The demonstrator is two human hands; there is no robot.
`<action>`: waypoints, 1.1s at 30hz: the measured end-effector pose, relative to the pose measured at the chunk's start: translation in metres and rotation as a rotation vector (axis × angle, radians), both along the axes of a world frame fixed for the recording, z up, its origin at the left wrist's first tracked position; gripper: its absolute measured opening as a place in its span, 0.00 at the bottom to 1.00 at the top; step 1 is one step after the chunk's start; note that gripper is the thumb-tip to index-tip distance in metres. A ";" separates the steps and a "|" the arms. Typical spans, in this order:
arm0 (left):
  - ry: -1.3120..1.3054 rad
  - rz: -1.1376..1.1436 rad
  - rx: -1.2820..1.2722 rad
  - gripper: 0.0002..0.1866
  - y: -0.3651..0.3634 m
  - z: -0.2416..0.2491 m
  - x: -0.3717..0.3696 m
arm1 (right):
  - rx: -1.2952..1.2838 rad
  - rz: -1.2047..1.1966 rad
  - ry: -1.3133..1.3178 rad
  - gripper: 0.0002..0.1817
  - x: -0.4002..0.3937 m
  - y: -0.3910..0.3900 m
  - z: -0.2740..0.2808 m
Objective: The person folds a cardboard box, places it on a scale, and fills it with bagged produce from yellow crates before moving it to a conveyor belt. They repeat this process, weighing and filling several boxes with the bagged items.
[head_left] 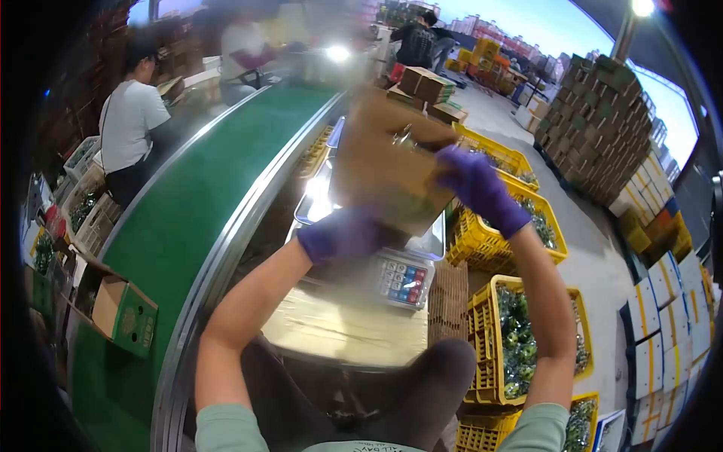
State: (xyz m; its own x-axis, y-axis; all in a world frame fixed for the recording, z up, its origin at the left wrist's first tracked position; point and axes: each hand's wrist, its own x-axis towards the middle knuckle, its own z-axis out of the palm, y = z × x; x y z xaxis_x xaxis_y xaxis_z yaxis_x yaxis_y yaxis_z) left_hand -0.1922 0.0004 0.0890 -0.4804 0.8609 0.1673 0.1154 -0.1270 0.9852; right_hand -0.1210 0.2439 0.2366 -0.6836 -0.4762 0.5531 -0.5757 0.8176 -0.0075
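The purple-gloved right hand [480,184] was curled on the right edge of a cardboard box [376,169] at the frame's centre. The left hand [343,235] met its lower left part, too blurred to tell whether those fingers gripped or only pressed. The box lay between and above the hands, neither nearer since both touched it, its long axis seemingly running up the frame. Its upper end was smeared, its inside hard to make out; it hid most of the metal tray [434,248] behind. A keypad [404,281] showed just below, a green conveyor belt [203,196] at left.
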 end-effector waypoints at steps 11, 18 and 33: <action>-0.132 0.321 0.173 0.18 -0.080 -0.018 0.013 | 0.150 -0.065 0.111 0.33 0.061 -0.019 -0.044; -0.169 0.613 0.248 0.17 -0.105 -0.015 0.003 | -0.154 -0.325 0.097 0.30 0.131 0.048 -0.072; -0.251 0.871 0.340 0.20 -0.098 -0.003 0.004 | -0.301 -1.647 -0.616 0.36 0.407 0.263 -0.375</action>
